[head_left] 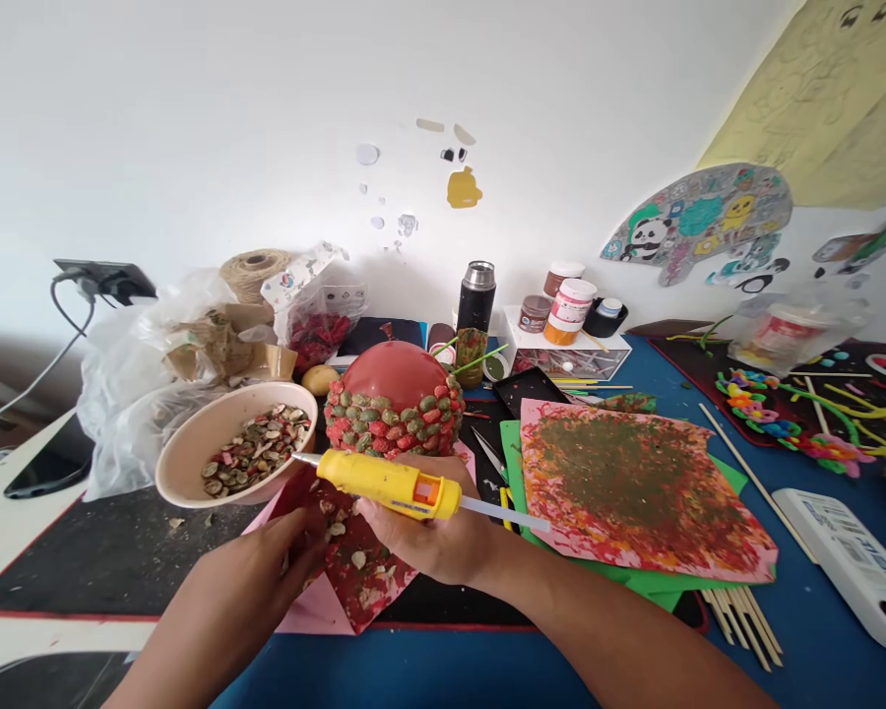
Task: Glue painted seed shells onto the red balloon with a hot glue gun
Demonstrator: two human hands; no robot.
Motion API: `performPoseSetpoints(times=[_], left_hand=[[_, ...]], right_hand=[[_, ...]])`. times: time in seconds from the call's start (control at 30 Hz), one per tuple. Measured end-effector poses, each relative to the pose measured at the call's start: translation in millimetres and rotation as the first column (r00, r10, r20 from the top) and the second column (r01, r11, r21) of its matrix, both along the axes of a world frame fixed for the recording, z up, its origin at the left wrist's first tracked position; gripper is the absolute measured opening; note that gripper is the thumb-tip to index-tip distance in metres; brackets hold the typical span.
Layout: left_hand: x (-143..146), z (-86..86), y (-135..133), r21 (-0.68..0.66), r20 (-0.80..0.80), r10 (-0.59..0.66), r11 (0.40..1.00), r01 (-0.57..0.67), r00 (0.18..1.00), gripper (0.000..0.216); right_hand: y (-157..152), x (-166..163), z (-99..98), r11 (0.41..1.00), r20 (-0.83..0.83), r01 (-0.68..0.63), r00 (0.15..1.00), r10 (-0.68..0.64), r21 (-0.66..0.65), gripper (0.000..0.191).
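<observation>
A: Okay, nearest first. Hands?
B: Low at left, the left hand has its fingertips curled down onto the red paper sheet strewn with shell bits. Can't tell if they pinch a piece. The right hand is clamped round the yellow plastic glue gun, which is held level. Its metal nozzle points left and a clear glue stick pokes out on the right.
A: Gun against the rest?
B: It's just in front of the red balloon banded with red and green shell pieces. The nozzle tip is near the rim of the beige bowl of shell pieces, which sits just left of the balloon.
A: Right side?
B: The pink card daubed with green, orange and red paint lies on green sheets. Thin wooden sticks are near the table edge, with a flat white case beyond them.
A: Far end?
B: Against the wall are a black steel flask, paint jars, a twine ball and crumpled clear plastic bags.
</observation>
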State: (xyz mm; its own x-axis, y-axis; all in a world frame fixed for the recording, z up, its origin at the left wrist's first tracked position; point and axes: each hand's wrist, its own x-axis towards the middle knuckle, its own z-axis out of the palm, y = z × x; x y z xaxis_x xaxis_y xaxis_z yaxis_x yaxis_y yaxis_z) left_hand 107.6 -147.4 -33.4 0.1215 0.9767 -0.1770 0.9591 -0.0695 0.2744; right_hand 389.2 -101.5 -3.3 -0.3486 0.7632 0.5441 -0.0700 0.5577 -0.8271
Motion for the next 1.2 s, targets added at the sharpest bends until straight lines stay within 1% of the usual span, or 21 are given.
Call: performPoseSetpoints(times=[0.1, 0.27, 0.4, 0.47, 0.53, 0.6, 0.73, 0.8, 0.9, 1.03, 1.1, 1.2], left_hand=[[1.8, 1.2, -2.6, 0.024, 0.003, -0.003, 1.0, 0.003, 1.0, 0.053], [0.1, -1.1, -3.7, 0.048, 0.004, -0.001, 0.999, 0.001, 1.0, 0.057], [16.1, 4.5, -0.3, 0.089, 0.05, -0.038, 0.995, 0.034, 0.998, 0.053], [26.7, 5.3, 4.1, 0.123, 0.098, -0.074, 0.991, 0.062, 0.992, 0.049], [34.5, 2.5, 9.2, 0.142, 0.12, -0.099, 0.986, 0.081, 0.988, 0.044], [38.3, -2.6, 13.7, 0.143, 0.116, -0.108, 0.986, 0.091, 0.987, 0.039], [36.4, -9.2, 18.9, 0.142, 0.094, -0.1, 0.986, 0.086, 0.991, 0.039], [33.0, -7.0, 20.5, 0.134, 0.085, -0.092, 0.988, 0.08, 0.992, 0.041], [27.6, 1.2, 21.7, 0.116, 0.077, -0.084, 0.99, 0.075, 0.994, 0.042], [24.0, 10.9, 17.4, 0.097, 0.092, -0.096, 0.991, 0.087, 0.991, 0.04], [23.8, 12.0, 12.7, 0.079, 0.118, -0.128, 0.99, 0.119, 0.985, 0.039], [24.6, 8.3, 5.3, 0.04, 0.189, -0.209, 0.978, 0.206, 0.959, 0.036]], right_hand=[[-0.6, 0.2, 1.2, 0.999, -0.021, -0.011, 1.0, 0.01, -0.033, 0.035], [-0.5, 0.5, 1.7, 1.0, 0.032, 0.023, 0.999, -0.024, 0.018, 0.039], [0.0, 0.8, -0.9, 1.0, 0.05, 0.028, 0.998, -0.028, 0.0, 0.038], [0.3, 0.5, -2.7, 0.999, 0.046, 0.038, 0.998, -0.039, 0.026, 0.038], [0.7, -0.2, -4.5, 0.997, 0.055, 0.053, 0.997, -0.056, 0.047, 0.037], [0.8, -1.2, -6.0, 0.996, 0.063, 0.068, 0.995, -0.072, 0.059, 0.034], [-0.2, -2.0, -6.8, 0.994, 0.056, 0.077, 0.995, -0.081, 0.084, 0.03], [-1.0, -1.6, -6.2, 0.992, 0.049, 0.069, 0.996, -0.074, 0.105, 0.032], [-1.5, -0.8, -5.6, 0.989, 0.036, 0.062, 0.997, -0.068, 0.137, 0.033], [-1.4, -0.2, -5.8, 0.989, 0.038, 0.049, 0.998, -0.054, 0.136, 0.032], [-1.3, 0.0, -5.7, 0.991, 0.059, 0.05, 0.997, -0.058, 0.124, 0.031], [-0.9, -0.4, -6.0, 0.99, 0.052, 0.055, 0.997, -0.062, 0.129, 0.03]])
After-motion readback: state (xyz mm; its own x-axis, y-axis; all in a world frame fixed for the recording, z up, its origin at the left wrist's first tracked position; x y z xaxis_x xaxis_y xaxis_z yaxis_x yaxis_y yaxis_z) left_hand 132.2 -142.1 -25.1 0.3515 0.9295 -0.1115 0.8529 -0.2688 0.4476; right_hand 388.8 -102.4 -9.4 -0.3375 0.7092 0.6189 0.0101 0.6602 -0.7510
